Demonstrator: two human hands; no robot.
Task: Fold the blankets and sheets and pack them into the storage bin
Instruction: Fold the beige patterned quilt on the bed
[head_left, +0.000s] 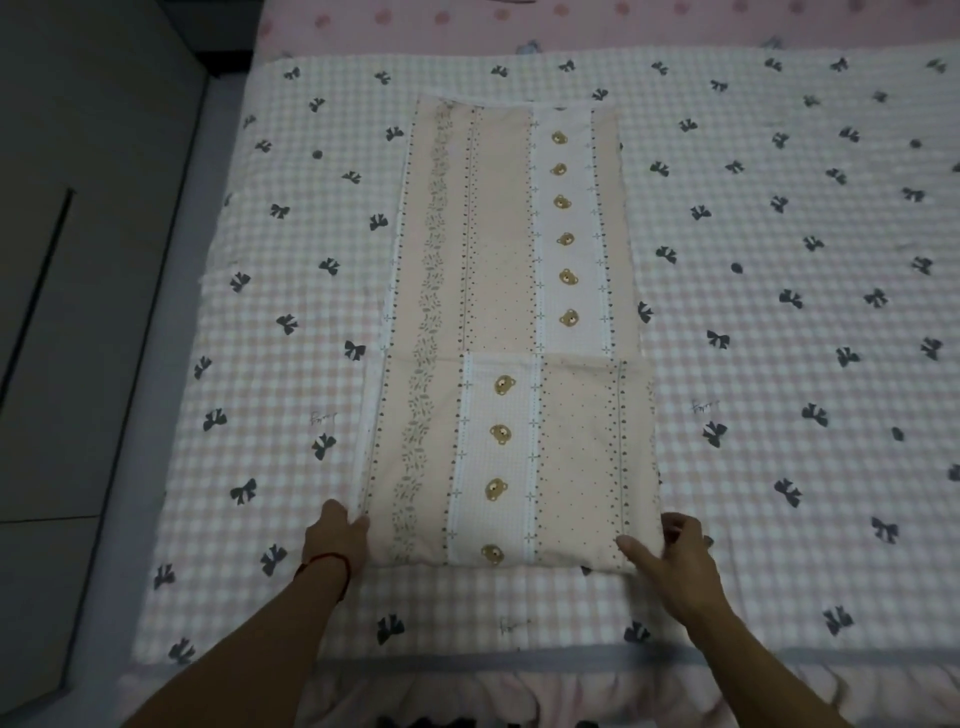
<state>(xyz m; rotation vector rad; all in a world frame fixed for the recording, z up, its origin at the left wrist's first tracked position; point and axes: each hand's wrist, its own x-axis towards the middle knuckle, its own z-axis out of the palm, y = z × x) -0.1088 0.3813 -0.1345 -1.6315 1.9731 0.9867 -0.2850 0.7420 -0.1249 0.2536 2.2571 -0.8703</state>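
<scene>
A peach blanket with bear and leaf stripes (498, 291) lies folded into a long narrow strip on the bed, its near end doubled back over itself. My left hand (335, 538) grips the near left corner of that folded end. My right hand (675, 551) pinches the near right corner, thumb on top of the fabric. Under it a pink-and-white checked sheet with dark bows (779, 312) is spread flat across the bed. No storage bin is in view.
A pink dotted bed cover (571, 21) shows beyond the checked sheet at the far side. The bed's grey edge (467, 665) runs along the near side, with a ruffled skirt below. Grey floor and a cabinet (78, 260) lie to the left.
</scene>
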